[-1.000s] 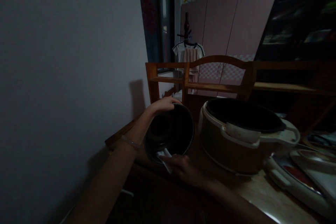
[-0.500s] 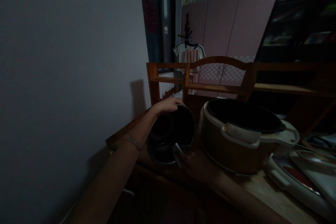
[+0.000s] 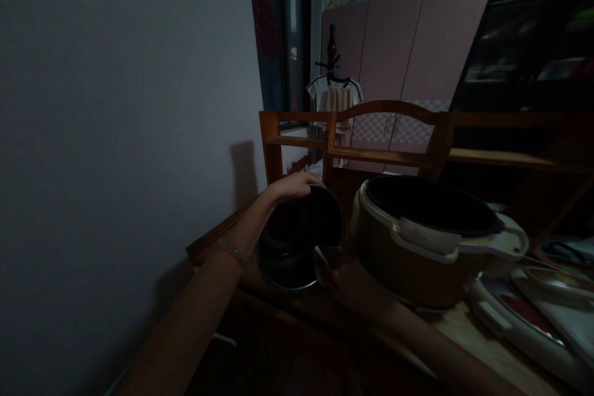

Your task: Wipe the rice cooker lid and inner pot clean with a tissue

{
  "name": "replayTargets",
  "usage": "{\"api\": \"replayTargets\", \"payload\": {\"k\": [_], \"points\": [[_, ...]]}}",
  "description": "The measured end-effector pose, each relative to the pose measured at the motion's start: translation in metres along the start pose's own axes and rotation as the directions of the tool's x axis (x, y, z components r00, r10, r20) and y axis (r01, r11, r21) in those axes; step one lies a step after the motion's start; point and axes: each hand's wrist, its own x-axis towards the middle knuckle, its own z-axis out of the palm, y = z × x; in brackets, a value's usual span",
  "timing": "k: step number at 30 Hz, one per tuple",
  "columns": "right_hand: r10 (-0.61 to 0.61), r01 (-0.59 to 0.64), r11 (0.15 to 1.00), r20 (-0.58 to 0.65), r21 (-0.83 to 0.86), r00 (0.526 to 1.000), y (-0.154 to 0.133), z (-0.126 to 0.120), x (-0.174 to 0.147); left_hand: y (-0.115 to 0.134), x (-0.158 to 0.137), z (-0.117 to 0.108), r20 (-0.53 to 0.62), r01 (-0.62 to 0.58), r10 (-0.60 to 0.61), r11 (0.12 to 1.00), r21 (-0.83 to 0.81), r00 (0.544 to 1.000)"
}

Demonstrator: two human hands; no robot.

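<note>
A dark inner cooking pot is tipped on its side, with its round mouth facing me. At its upper rim, my left hand is closed on the edge, with the fingertips hidden behind it. Low on the right side of the mouth, my right hand pinches a thin white wipe against the rim. Whether that wipe is paper or cloth is unclear in the dim light. Just right of the pot stands an electric cooker with a pale rim, its lid off and a dark inside showing.
A wooden desk with a raised shelf frame runs behind the pots. On the right lies a pale cooker lid on the tabletop. The white wall closes off the left side. Pink cupboards stand farther back.
My right hand and the wipe have moved slightly right and up along the rim. The tipped pot has shifted a touch to the left, with my left hand still on it.
</note>
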Motion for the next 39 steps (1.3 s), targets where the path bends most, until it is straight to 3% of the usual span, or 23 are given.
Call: {"api": "replayTargets", "payload": {"k": [12, 26, 31, 39], "points": [[-0.033, 0.033, 0.997, -0.003, 0.076, 0.999, -0.002, -0.006, -0.001, 0.004, -0.002, 0.0, -0.008, -0.013, 0.013, 0.999, -0.039, 1.0], [0.056, -0.077, 0.973, 0.102, 0.217, 0.993, -0.022, 0.001, 0.009, -0.005, -0.006, -0.005, 0.015, -0.008, 0.009, 0.998, -0.067, 1.0], [0.1, -0.152, 0.935, 0.171, 0.322, 0.98, -0.031, 0.008, 0.015, -0.009, -0.005, -0.006, 0.027, -0.02, 0.023, 0.993, -0.116, 0.999], [0.054, -0.171, 0.835, 0.232, 0.522, 0.971, -0.046, 0.012, 0.026, -0.008, -0.004, -0.007, 0.027, -0.021, 0.022, 0.998, -0.054, 0.999]]}}
